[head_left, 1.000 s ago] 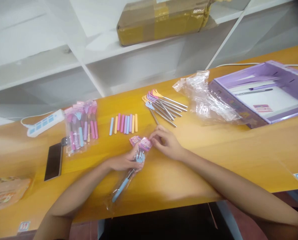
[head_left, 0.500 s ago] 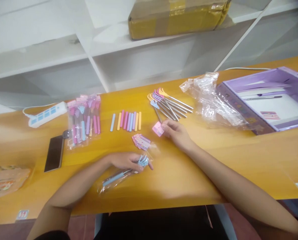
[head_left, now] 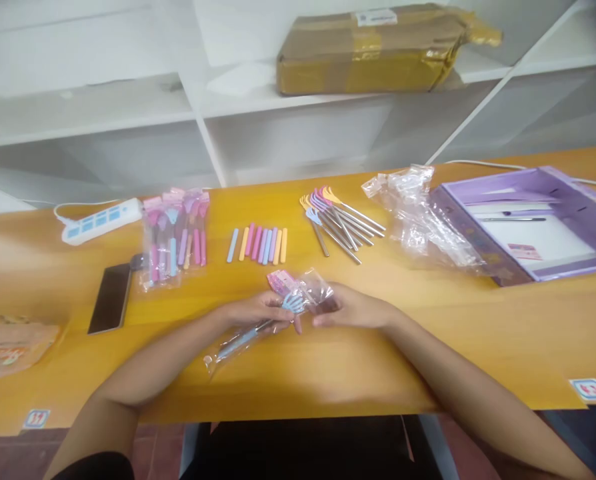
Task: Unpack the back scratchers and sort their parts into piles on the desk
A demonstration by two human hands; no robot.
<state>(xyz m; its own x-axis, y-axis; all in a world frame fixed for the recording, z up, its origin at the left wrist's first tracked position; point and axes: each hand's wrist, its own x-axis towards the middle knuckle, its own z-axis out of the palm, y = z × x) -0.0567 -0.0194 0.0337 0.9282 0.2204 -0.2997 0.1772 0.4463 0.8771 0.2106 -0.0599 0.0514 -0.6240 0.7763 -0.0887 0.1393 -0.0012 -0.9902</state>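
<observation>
My left hand [head_left: 263, 311] is closed around a light blue back scratcher [head_left: 238, 343] in a clear plastic bag, its hand-shaped head toward the right. At the bag's open end [head_left: 318, 285], my right hand [head_left: 351, 307] has its thumb and fingers closed on the plastic; whether a card is between them is hidden. Small pink cards [head_left: 279, 281] lie just beyond my left hand, partly covered by the bag. Farther back are short coloured handle sleeves [head_left: 263, 245] in a row and a fanned pile of metal back scratchers [head_left: 343, 223] with coloured heads.
Bagged back scratchers [head_left: 175, 237] lie at the left, beside a phone [head_left: 110, 298] and a power strip [head_left: 102, 221]. Empty plastic bags [head_left: 418, 223] and a purple box [head_left: 495, 257] are at the right. A taped carton [head_left: 368, 53] sits on the shelf behind.
My right hand has come from beside the pile, where it held a pink card, down and toward me to the bag's open end. My left hand keeps holding the bagged back scratcher.
</observation>
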